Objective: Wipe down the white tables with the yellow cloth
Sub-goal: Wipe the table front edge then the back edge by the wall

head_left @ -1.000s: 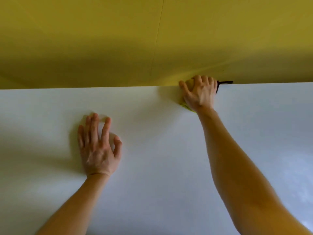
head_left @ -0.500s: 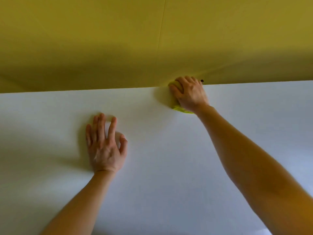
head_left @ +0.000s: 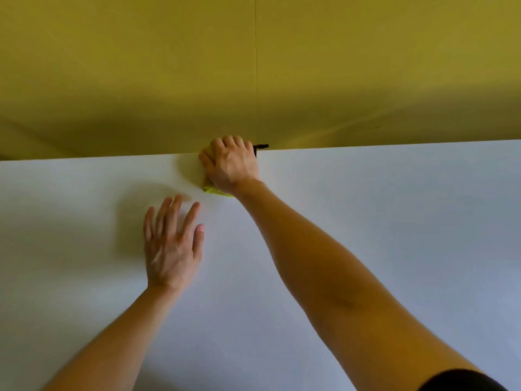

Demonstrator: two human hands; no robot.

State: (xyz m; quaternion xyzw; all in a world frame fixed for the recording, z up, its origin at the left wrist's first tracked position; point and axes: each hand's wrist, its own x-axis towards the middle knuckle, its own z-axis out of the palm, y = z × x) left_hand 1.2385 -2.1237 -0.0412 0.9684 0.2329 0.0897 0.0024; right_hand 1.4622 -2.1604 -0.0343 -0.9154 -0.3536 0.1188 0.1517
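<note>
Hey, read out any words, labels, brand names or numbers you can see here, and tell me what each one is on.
There is none to read. The white table, the yellow wall, the yellow cloth under the right hand, and the left hand are all plain. The small black strip beside the right hand shows no legible marks.

The surface (head_left: 366,221) reads smooth and matt white, just a faint sheen. The cloth (head_left: 215,191) shows a nubbly, woven yellow edge. The wall (head_left: 141,66) behind is flat, matt, smooth, with one thin seam.
</note>
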